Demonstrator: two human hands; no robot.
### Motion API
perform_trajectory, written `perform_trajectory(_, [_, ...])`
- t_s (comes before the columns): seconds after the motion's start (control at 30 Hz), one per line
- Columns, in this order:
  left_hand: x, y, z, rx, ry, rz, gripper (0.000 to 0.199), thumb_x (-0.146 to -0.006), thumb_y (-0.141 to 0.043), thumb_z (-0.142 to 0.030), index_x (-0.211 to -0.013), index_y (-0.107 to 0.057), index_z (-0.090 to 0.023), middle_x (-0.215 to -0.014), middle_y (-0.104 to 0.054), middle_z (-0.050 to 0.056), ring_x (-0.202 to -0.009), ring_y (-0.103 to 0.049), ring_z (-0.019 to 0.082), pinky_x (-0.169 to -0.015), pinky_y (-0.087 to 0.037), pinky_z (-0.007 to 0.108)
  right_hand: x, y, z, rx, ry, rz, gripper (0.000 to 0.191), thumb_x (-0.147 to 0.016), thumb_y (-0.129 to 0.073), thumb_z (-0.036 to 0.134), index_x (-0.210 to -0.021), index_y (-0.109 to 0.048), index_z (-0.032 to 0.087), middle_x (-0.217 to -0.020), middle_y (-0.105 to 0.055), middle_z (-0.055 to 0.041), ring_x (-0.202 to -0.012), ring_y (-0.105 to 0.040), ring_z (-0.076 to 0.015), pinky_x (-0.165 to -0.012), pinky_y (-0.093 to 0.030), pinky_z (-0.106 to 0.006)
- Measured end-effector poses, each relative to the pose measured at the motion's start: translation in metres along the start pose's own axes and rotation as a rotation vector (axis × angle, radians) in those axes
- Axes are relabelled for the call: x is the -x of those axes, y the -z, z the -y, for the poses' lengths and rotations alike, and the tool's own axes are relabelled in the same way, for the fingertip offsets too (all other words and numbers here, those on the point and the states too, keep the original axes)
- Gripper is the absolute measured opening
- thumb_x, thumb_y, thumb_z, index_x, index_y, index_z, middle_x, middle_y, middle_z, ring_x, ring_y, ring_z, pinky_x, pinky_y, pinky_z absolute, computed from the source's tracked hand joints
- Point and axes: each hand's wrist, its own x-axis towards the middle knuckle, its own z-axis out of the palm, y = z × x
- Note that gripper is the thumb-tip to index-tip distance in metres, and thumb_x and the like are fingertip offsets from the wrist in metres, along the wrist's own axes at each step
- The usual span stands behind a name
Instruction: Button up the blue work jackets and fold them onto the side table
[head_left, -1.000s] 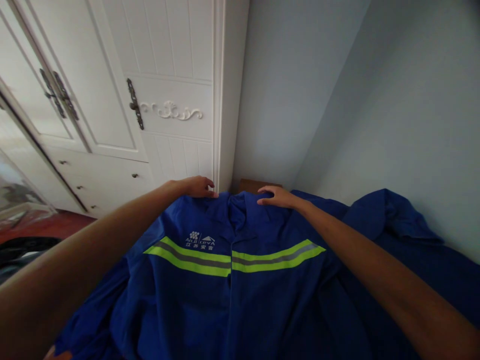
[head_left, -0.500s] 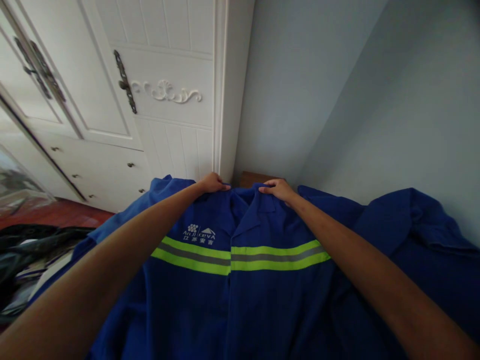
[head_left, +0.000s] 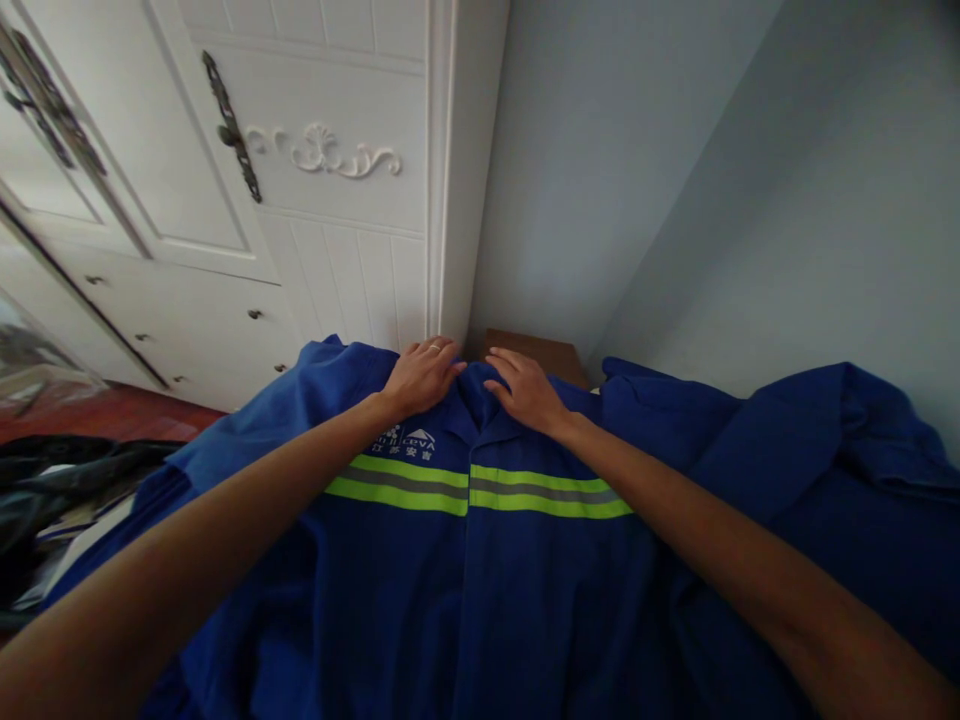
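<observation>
A blue work jacket (head_left: 397,580) lies spread out with its front up and its collar at the far end. A yellow-green and grey reflective band (head_left: 551,492) crosses its chest, and white lettering is partly covered by my left forearm. My left hand (head_left: 424,376), with a ring on one finger, rests flat beside the left of the collar, fingers stretched out. On the collar's other side, my right hand (head_left: 525,388) lies palm down with thumb and fingers apart. Neither hand grips the cloth.
A white wardrobe (head_left: 330,260) with dark metal handles stands at the far left, against a grey wall (head_left: 585,150). Behind the collar a brown wooden piece (head_left: 544,355) shows. Dark clothes (head_left: 75,500) lie in a pile at left, near a reddish floor (head_left: 142,405).
Both hands have let go of the collar, their pinched fingers now spread and lying on the cloth. The jacket's band and lettering sit slightly higher in view.
</observation>
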Motion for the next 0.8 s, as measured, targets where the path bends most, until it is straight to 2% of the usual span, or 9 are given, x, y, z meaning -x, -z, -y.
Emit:
perform_trajectory(0.07, [0.011, -0.004, 0.006, 0.011, -0.071, 0.163, 0.059, -0.1, -0.024, -0.05, -0.143, -0.044, -0.015, -0.15, -0.044, 0.013, -0.141, -0.037, 0.023, -0.113, -0.028, 0.038, 0.003, -0.007, 0.008, -0.031, 0.122, 0.175, 0.06, -0.099, -0.038, 0.052, -0.147, -0.044, 0.017, -0.154, -0.033, -0.0078, -0.145, -0.029, -0.0235, -0.123, -0.021, -0.043])
perform_trajectory(0.17, [0.025, -0.016, 0.015, 0.022, -0.049, 0.35, 0.066, -0.099, -0.022, -0.054, -0.15, -0.035, -0.015, -0.159, -0.03, 0.013, -0.147, -0.025, 0.024, -0.117, -0.022, 0.041, 0.01, -0.019, 0.008, -0.042, 0.103, 0.441, 0.066, -0.099, -0.032, 0.057, -0.152, -0.037, 0.017, -0.156, -0.025, -0.0082, -0.148, -0.023, -0.0251, -0.123, -0.018, -0.048])
perform_trajectory(0.3, [0.031, -0.027, 0.023, 0.075, 0.002, 0.361, 0.07, -0.098, -0.019, -0.057, -0.154, -0.025, -0.016, -0.161, -0.022, 0.011, -0.149, -0.02, 0.024, -0.118, -0.021, 0.044, 0.014, -0.027, 0.001, -0.021, 0.043, 0.52, 0.073, -0.099, -0.026, 0.062, -0.155, -0.029, 0.015, -0.158, -0.017, -0.008, -0.15, -0.014, -0.0245, -0.124, -0.014, -0.048])
perform_trajectory(0.37, [0.031, -0.029, 0.024, 0.123, -0.002, 0.314, 0.07, -0.098, -0.019, -0.057, -0.153, -0.028, -0.013, -0.16, -0.027, 0.013, -0.148, -0.023, 0.024, -0.118, -0.023, 0.044, 0.014, -0.027, 0.001, -0.004, 0.038, 0.521, 0.074, -0.099, -0.024, 0.063, -0.155, -0.027, 0.015, -0.158, -0.017, -0.0084, -0.15, -0.015, -0.0242, -0.124, -0.014, -0.048])
perform_trajectory(0.43, [0.03, -0.026, 0.025, 0.17, -0.002, 0.216, 0.069, -0.099, -0.02, -0.054, -0.149, -0.035, -0.009, -0.155, -0.036, 0.016, -0.145, -0.03, 0.025, -0.117, -0.027, 0.042, 0.015, -0.024, 0.004, 0.009, 0.032, 0.486, 0.075, -0.099, -0.022, 0.064, -0.156, -0.027, 0.015, -0.158, -0.017, -0.0086, -0.15, -0.015, -0.0242, -0.124, -0.014, -0.049])
perform_trajectory(0.53, [0.036, -0.01, 0.019, 0.175, 0.017, 0.022, 0.062, -0.1, -0.023, -0.048, -0.14, -0.046, -0.006, -0.145, -0.049, 0.019, -0.14, -0.04, 0.026, -0.115, -0.032, 0.042, 0.025, -0.013, 0.014, -0.012, 0.016, 0.339, 0.077, -0.098, -0.016, 0.066, -0.156, -0.026, 0.016, -0.159, -0.016, -0.0076, -0.15, -0.014, -0.0226, -0.125, -0.013, -0.049])
perform_trajectory(0.63, [0.06, 0.022, 0.001, 0.129, 0.015, -0.137, 0.052, -0.1, -0.029, -0.044, -0.133, -0.053, -0.01, -0.139, -0.055, 0.016, -0.136, -0.045, 0.026, -0.112, -0.038, 0.043, 0.054, 0.006, 0.03, -0.065, 0.009, 0.229, 0.075, -0.099, -0.013, 0.065, -0.156, -0.024, 0.018, -0.159, -0.017, -0.0064, -0.15, -0.015, -0.0202, -0.126, -0.015, -0.047])
perform_trajectory(0.73, [0.103, 0.062, -0.022, 0.064, -0.011, -0.212, 0.046, -0.099, -0.035, -0.043, -0.127, -0.057, -0.013, -0.135, -0.059, 0.014, -0.136, -0.045, 0.024, -0.111, -0.039, 0.042, 0.097, 0.03, 0.046, -0.049, 0.042, 0.259, 0.072, -0.1, -0.019, 0.062, -0.157, -0.021, 0.02, -0.158, -0.019, -0.0062, -0.15, -0.018, -0.0204, -0.125, -0.019, -0.048])
perform_trajectory(0.8, [0.137, 0.084, -0.03, -0.007, 0.054, -0.238, 0.045, -0.099, -0.037, -0.044, -0.127, -0.057, -0.014, -0.137, -0.057, 0.015, -0.139, -0.041, 0.026, -0.113, -0.037, 0.046, 0.127, 0.046, 0.052, 0.026, 0.079, 0.258, 0.069, -0.1, -0.026, 0.059, -0.157, -0.022, 0.021, -0.158, -0.021, -0.0065, -0.149, -0.019, -0.0216, -0.124, -0.02, -0.049])
